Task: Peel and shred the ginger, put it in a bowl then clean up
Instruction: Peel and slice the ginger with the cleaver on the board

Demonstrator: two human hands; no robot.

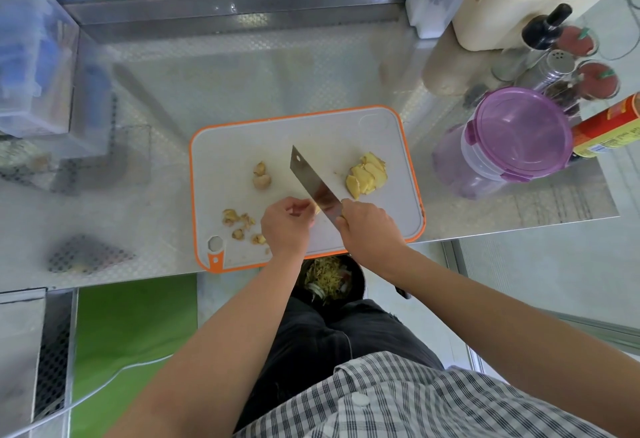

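Down at the near edge of the steel surface (242,74), we work at a white cutting board (304,126) with an orange rim. Our right hand (367,226) is closed tight around the handle of a cleaver (313,181), the handle itself hidden in the fist, and the broad blade slants away toward the board's far left. Our left hand (285,226), fingers curled, pinches a small piece of ginger (317,209) against the blade's left face. Only a pale yellow sliver of it shows between fingertips and steel. A heap of peeled ginger slices (367,176) lies near the board's right edge, just beside the blade. Two unpeeled ginger knobs (261,176) sit toward the board's middle, left of the cleaver, and peel scraps (239,221) are scattered at its near left corner. Below the surface's near edge, between our forearms, a dark bin (329,278) holds yellowish shreds and trimmings. A purple-lidded container (519,132) stands on the surface, well to the board's right.
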